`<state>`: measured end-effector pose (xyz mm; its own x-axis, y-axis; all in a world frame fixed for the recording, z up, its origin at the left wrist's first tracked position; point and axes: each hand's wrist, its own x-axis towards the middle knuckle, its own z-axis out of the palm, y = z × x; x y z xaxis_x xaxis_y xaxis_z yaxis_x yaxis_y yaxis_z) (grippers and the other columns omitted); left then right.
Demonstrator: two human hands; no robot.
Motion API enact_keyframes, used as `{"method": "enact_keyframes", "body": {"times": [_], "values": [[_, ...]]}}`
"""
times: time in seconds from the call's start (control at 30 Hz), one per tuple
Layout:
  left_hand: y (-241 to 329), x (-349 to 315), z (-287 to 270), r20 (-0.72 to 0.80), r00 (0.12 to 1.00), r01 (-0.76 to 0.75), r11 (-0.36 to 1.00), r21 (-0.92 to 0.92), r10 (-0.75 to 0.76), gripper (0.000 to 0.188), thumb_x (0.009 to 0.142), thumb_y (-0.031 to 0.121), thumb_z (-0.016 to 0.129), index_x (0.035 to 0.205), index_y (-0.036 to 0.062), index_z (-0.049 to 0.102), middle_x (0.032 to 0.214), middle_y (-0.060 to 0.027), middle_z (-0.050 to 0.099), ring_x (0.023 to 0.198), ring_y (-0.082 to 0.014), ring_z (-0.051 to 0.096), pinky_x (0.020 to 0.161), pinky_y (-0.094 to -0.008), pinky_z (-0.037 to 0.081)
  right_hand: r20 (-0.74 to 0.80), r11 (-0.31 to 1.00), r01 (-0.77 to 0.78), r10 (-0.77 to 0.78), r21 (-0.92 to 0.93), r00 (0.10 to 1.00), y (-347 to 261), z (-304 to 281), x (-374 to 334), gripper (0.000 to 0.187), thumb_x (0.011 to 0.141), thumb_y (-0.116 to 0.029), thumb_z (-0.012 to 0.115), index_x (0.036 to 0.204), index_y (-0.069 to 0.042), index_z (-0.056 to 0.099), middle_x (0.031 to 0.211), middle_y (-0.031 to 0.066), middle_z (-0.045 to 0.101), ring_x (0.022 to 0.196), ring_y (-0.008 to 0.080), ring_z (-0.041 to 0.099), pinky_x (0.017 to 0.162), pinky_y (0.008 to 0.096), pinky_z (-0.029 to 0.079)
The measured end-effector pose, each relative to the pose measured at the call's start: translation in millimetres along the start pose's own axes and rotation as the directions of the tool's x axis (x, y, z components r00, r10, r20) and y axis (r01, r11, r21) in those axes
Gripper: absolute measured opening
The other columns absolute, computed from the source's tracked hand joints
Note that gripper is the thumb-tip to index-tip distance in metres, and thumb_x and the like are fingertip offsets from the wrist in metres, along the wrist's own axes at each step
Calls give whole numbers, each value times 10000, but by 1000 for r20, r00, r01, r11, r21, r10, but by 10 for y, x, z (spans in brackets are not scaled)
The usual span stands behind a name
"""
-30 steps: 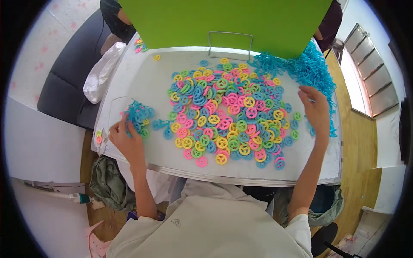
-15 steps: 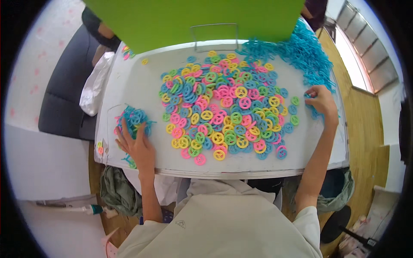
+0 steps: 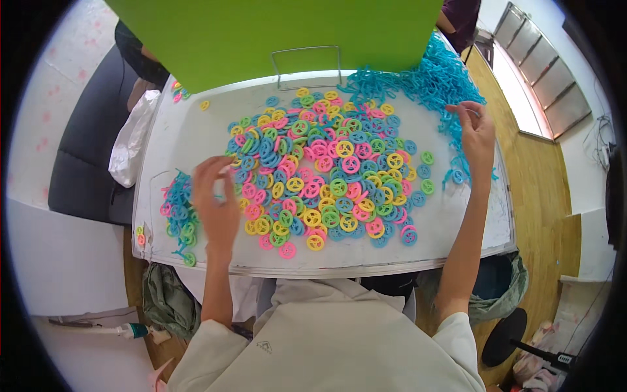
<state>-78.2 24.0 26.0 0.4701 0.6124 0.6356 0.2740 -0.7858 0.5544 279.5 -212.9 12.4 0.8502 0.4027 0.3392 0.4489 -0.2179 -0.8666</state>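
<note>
On the worktop (image 3: 428, 228), bright wheels (image 3: 338, 187) lie heaped. The left hand (image 3: 215, 209) is near them, the right hand (image 3: 479, 134) near blue sticks (image 3: 444, 75); I can't tell if fingers pinch. Best take sticks gently.

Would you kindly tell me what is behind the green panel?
Past the edges of the green panel, a dark sleeve shows at left and a maroon sleeve at right; whatever stands directly behind is hidden.

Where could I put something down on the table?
The table has bare patches far left, between the wheel heap and left edge, and near right, between the heap and right forearm. It's crowded in the middle, far right with blue strands, and near left with a mixed pile.
</note>
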Motion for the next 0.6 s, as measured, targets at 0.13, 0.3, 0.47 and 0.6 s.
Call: {"method": "enact_keyframes", "body": {"times": [0.13, 0.3, 0.47, 0.6], "values": [[273, 40, 327, 427, 897, -73, 992, -103, 111, 223, 770, 41, 678, 991, 61, 657, 936, -104, 590, 878, -267, 551, 805, -365, 447, 41, 902, -23, 6, 432, 999, -176, 304, -104, 190, 921, -181, 602, 1022, -20, 598, 875, 35, 638, 758, 99, 601, 686, 235, 485], [301, 11, 565, 567, 796, -217, 974, -60, 213, 247, 718, 73, 738, 955, 80, 668, 871, -76, 591, 878, -250, 543, 809, -346, 434, 349, 843, -225, 47, 489, 936, -459, 619, -378, 199, 928, -184, 591, 1018, -7, 598, 865, 30, 591, 769, 117, 611, 696, 259, 519], [150, 28, 687, 596, 761, -244, 965, -100, 254, 203, 718, 81, 752, 890, 47, 649, 817, -42, 594, 811, -215, 568, 751, -325, 463, 574, 739, -398, 19, 544, 818, -581, 886, -595, 189, 923, -162, 595, 1031, -8, 607, 895, 32, 587, 793, 131, 623, 724, 270, 531], [321, 136, 640, 611, 755, 509, 798, -321, -236, 136, 837, 112, 682, 902, 27, 600, 821, -18, 608, 693, -115, 594, 609, -245, 480, 631, 836, -353, 11, 420, 776, -748, 981, -741, 199, 888, -101, 621, 1063, -6, 609, 921, 50, 612, 835, 125, 620, 733, 241, 511]]}}
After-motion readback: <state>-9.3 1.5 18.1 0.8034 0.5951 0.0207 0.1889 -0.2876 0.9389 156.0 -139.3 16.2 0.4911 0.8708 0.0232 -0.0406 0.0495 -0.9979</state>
